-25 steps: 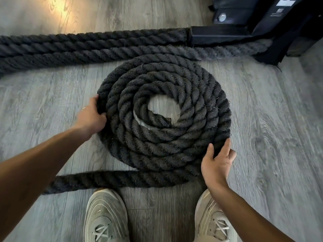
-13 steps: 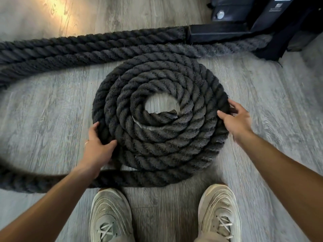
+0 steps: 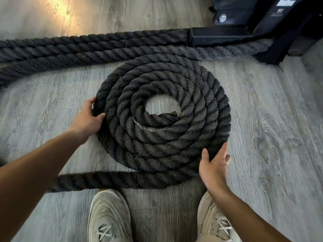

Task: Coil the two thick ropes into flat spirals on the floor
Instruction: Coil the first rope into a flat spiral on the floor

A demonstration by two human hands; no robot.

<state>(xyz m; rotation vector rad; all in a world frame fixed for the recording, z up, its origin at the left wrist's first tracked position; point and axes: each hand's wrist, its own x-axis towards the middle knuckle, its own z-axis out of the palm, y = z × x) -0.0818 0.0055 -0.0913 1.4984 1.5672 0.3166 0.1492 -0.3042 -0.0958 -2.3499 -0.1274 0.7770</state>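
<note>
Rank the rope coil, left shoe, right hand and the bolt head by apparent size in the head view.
1. Rope coil
2. Left shoe, cropped by the frame
3. Right hand
4. Bolt head
Shoe and hand sit nearer the camera.

Looks like a gym: thick battle ropes [image 3: 97, 48] on grey wood-look flooring [image 3: 271, 128], black bolted equipment base [image 3: 244, 23] upper right of the frame.

Grey plank floor [image 3: 262, 137] — coiled rope [image 3: 174, 145], two straight ropes [image 3: 87, 48], shoes [image 3: 109, 219].
</note>
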